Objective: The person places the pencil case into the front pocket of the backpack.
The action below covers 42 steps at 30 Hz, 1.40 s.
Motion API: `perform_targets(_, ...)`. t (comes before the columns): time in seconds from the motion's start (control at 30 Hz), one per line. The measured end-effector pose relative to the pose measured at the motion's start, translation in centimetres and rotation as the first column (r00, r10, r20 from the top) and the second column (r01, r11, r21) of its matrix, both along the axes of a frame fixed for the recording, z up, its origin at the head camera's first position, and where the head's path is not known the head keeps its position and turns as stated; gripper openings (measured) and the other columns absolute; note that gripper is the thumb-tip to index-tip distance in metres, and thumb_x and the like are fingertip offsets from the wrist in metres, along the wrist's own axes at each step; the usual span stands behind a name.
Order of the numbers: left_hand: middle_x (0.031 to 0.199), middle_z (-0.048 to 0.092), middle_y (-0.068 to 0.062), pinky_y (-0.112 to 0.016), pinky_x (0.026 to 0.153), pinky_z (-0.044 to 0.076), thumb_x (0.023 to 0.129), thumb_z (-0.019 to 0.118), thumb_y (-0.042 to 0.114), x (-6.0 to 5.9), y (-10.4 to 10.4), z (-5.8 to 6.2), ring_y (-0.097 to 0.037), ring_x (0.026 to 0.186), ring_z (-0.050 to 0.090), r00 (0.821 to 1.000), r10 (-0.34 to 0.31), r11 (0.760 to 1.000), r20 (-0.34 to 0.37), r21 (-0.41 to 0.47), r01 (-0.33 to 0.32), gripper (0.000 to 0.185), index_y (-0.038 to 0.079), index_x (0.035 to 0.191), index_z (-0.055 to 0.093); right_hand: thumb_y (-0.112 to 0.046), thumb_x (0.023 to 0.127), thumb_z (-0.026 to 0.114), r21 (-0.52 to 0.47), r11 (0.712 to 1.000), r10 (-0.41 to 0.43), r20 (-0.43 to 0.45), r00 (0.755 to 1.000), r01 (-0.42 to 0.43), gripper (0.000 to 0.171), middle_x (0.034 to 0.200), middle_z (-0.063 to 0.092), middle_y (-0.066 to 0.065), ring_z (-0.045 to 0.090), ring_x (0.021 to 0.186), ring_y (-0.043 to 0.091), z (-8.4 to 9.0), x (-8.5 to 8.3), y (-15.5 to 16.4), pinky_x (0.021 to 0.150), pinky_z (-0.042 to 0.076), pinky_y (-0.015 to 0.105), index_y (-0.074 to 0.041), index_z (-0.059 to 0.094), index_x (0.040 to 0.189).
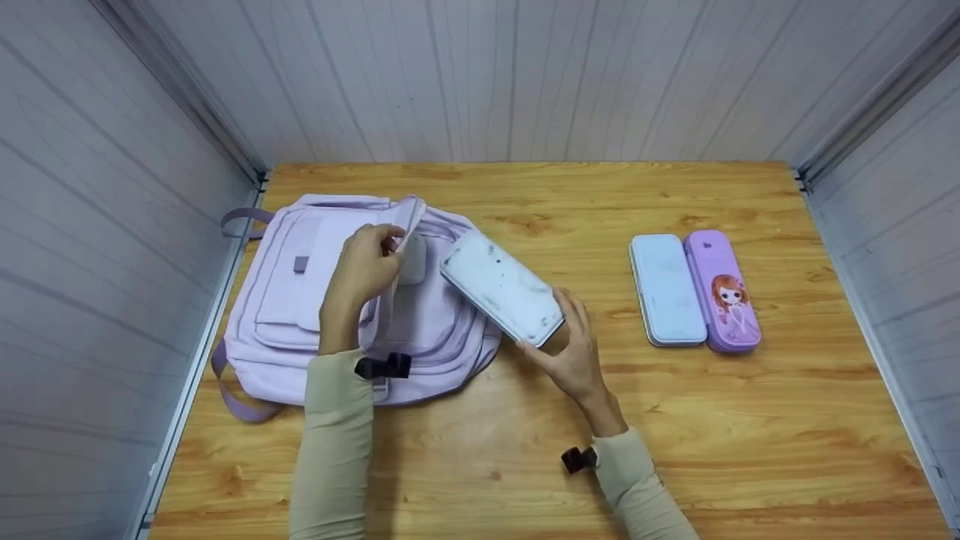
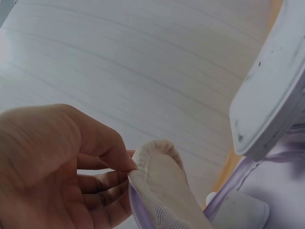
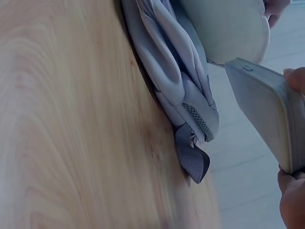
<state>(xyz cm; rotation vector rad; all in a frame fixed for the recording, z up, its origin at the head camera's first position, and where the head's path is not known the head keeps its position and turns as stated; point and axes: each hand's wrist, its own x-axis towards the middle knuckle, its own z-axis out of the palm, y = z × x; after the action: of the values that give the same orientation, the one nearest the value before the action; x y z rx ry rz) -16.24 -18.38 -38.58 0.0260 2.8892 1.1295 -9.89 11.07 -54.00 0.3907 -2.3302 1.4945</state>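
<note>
A person in cream long sleeves works at a wooden counter (image 1: pixel 480 450) enclosed by pale panelled walls. A lilac backpack (image 1: pixel 300 315) lies flat on the left part of the counter, its straps trailing toward the left edge.

The left hand (image 1: pixel 365 264) hovers over the backpack, thumb and fingers pinching the raised edge of an opened flap (image 1: pixel 409 214) and holding it up off the bag — the left wrist view shows the thumb pressed onto the zippered fabric rim.

The right hand (image 1: pixel 574 349) grips the near end of a white pencil case (image 1: pixel 501 287), fingers curled round its short edge. The case is tilted, and its far end points at the backpack's opening, just beside the lifted flap, above the bag's right side. Its lid is speckled with dark marks.

Well apart, on the right side of the counter, two more pencil cases lie flat and touching side by side: a pale blue pencil case (image 1: pixel 666 289) and, to its right, a purple pencil case (image 1: pixel 721 289) printed with a cartoon girl.
</note>
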Motion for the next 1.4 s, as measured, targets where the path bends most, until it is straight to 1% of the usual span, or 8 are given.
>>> perform_targets(0.2, 0.096, 0.058, -0.014, -0.036, 0.081, 0.042, 0.084, 0.049, 0.004, 0.0, 0.0, 0.0, -0.024, 0.09, 0.051, 1.0, 0.003, 1.0, 0.001, 0.004, -0.003, 0.04, -0.003, 0.121, 0.062, -0.028, 0.067, 0.086, 0.038, 0.996, 0.08, 0.016, 0.997, -0.081, 0.092, 0.143, 0.041, 0.02, 0.038, 0.134, 0.031, -0.2, 0.4, -0.3, 0.111, 0.027, 0.051, -0.005, 0.041, 0.144)
perform_targets(0.4, 0.096, 0.059, -0.015, -0.036, 0.079, 0.042, 0.084, 0.05, 0.004, 0.1, 0.0, 0.0, -0.025, 0.089, 0.051, 1.0, 0.0, 1.0, -0.004, 0.01, 0.001, 0.039, -0.004, 0.121, 0.062, -0.032, 0.067, 0.086, 0.051, 0.986, 0.161, 0.01, 0.987, -0.161, 0.092, 0.143, 0.043, 0.015, 0.04, 0.133, 0.028, -0.4, 0.5, -0.8, 0.11, 0.03, 0.048, -0.002, 0.042, 0.142)
perform_targets(0.5, 0.097, 0.059, -0.015, -0.036, 0.078, 0.042, 0.085, 0.05, 0.004, 0.1, 0.0, 0.0, -0.025, 0.089, 0.051, 1.0, -0.001, 1.0, -0.001, 0.013, 0.001, 0.039, -0.004, 0.121, 0.061, -0.033, 0.067, 0.086, 0.068, 0.981, 0.182, 0.006, 0.983, -0.182, 0.092, 0.143, 0.044, 0.014, 0.041, 0.133, 0.028, -0.6, 0.6, -1.0, 0.11, 0.03, 0.048, -0.002, 0.042, 0.142)
perform_targets(0.73, 0.096, 0.058, -0.015, -0.036, 0.079, 0.041, 0.084, 0.049, 0.004, 0.1, 0.0, 0.0, -0.025, 0.089, 0.05, 1.0, -0.001, 1.0, -0.002, 0.013, 0.001, 0.039, -0.003, 0.121, 0.062, -0.033, 0.068, 0.084, 0.104, 0.969, 0.224, 0.01, 0.975, -0.224, 0.09, 0.142, 0.045, 0.019, 0.041, 0.133, 0.032, -1.0, 1.1, -1.6, 0.108, 0.032, 0.052, -0.004, 0.042, 0.142)
perform_targets(0.97, 0.097, 0.058, -0.014, -0.036, 0.081, 0.04, 0.083, 0.048, 0.003, 0.1, 0.1, 0.0, -0.024, 0.09, 0.049, 1.0, -0.004, 1.0, 0.003, 0.009, 0.004, 0.041, -0.003, 0.121, 0.062, -0.033, 0.069, 0.084, 0.13, 0.947, 0.296, -0.012, 0.955, -0.292, 0.091, 0.143, 0.044, 0.016, 0.041, 0.133, 0.029, -1.5, 1.2, -2.5, 0.111, 0.032, 0.044, -0.002, 0.041, 0.143)
perform_targets(1.13, 0.097, 0.058, -0.014, -0.036, 0.08, 0.041, 0.084, 0.048, 0.004, 0.0, 0.1, 0.0, -0.024, 0.09, 0.05, 1.0, -0.003, 1.0, 0.004, 0.004, 0.003, 0.04, -0.003, 0.121, 0.062, -0.04, 0.07, 0.082, 0.172, 0.931, 0.319, 0.051, 0.946, -0.323, 0.092, 0.144, 0.042, 0.013, 0.04, 0.134, 0.028, -1.7, 0.9, -2.7, 0.11, 0.032, 0.046, -0.003, 0.04, 0.143)
perform_targets(1.27, 0.097, 0.059, -0.014, -0.036, 0.08, 0.042, 0.084, 0.049, 0.005, 0.0, 0.1, 0.0, -0.024, 0.09, 0.051, 1.0, 0.002, 1.0, 0.005, 0.006, -0.002, 0.04, -0.003, 0.121, 0.062, -0.043, 0.072, 0.08, 0.192, 0.908, 0.352, 0.13, 0.927, -0.371, 0.095, 0.148, 0.037, 0.013, 0.034, 0.138, 0.027, -1.6, 0.4, -2.7, 0.112, 0.029, 0.045, -0.003, 0.036, 0.146)
perform_targets(1.4, 0.097, 0.058, -0.014, -0.036, 0.08, 0.042, 0.084, 0.049, 0.005, 0.0, 0.1, -0.1, -0.024, 0.09, 0.051, 1.0, 0.003, 1.0, 0.006, 0.004, -0.003, 0.039, -0.002, 0.12, 0.062, -0.042, 0.072, 0.081, 0.183, 0.911, 0.35, 0.131, 0.927, -0.37, 0.097, 0.149, 0.034, 0.017, 0.032, 0.139, 0.028, -1.8, 0.1, -2.8, 0.114, 0.027, 0.044, -0.001, 0.033, 0.146)
